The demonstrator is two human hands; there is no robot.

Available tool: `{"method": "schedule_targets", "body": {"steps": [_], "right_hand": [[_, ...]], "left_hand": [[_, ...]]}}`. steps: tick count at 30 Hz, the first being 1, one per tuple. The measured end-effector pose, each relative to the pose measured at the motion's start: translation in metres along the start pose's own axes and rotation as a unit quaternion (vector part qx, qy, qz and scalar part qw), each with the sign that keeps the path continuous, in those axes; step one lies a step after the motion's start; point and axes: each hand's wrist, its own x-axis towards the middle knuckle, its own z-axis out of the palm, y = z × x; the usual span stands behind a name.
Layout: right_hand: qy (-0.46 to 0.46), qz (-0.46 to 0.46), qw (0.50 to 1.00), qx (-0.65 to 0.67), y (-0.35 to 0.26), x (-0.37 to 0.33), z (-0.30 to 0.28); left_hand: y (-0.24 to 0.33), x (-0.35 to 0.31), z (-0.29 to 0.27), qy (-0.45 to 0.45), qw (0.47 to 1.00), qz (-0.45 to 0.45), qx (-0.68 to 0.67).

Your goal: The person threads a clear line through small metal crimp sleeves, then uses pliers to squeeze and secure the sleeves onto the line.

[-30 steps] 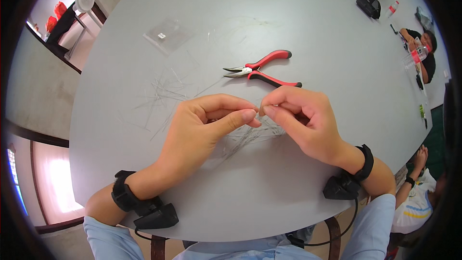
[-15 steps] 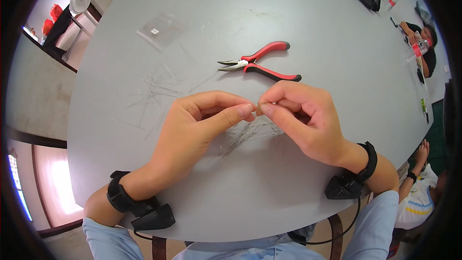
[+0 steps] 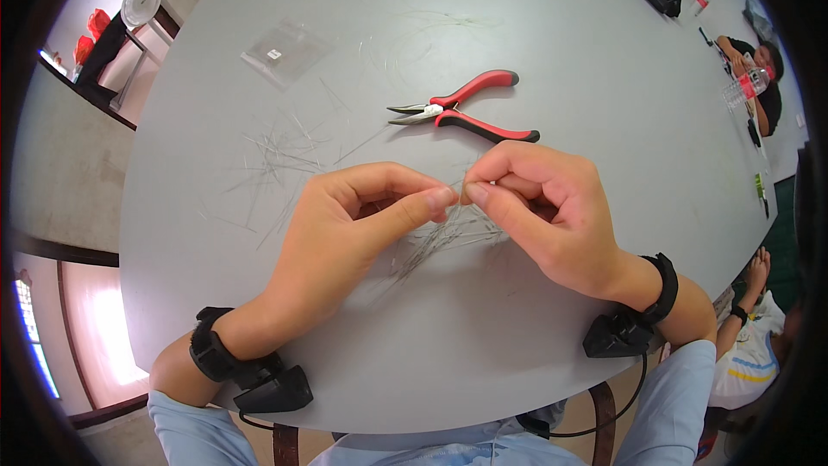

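Above the near middle of the table, my left hand (image 3: pixel 336 229) and my right hand (image 3: pixel 556 216) meet almost fingertip to fingertip. Each is closed in a thumb-and-finger pinch; whatever lies between the fingertips is too small and hidden to name. Beneath them spreads a pile of thin, silvery wire-like pieces (image 3: pixel 423 250), partly covered by my fingers. More loose thin pieces (image 3: pixel 280 155) lie scattered left of my left hand. Just beyond my right hand rest bent-nose pliers (image 3: pixel 446 110) with red and black handles, jaws parted and pointing left.
A small clear zip bag (image 3: pixel 289 53) with a white label lies at the far left. Fine clear strands (image 3: pixel 444 19) are on the far table. At right stand a plastic bottle (image 3: pixel 749 86) and a seated person (image 3: pixel 763 108); another person's arm (image 3: pixel 750 280) shows lower right.
Another person's hand at the far edge has almost left the view. My two hands keep nearly the same pinched pose, with my right hand's knuckles slightly higher.
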Motion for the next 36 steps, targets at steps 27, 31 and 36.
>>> {"method": "schedule_targets", "body": {"steps": [27,31,36], "right_hand": [[-0.002,-0.02,0.998,-0.054,-0.0041,0.0003,-0.0032],[-0.005,-0.031,0.998,-0.047,-0.002,-0.0006,-0.0019],[-0.003,-0.052,0.996,-0.068,0.0011,-0.0003,-0.0017]], "left_hand": [[-0.0003,-0.0009,0.0,0.006,0.997,0.015,0.074],[-0.0004,-0.0007,-0.0002,0.005,0.998,0.017,0.057],[-0.001,-0.0004,0.0,0.002,0.999,0.018,0.043]]}}
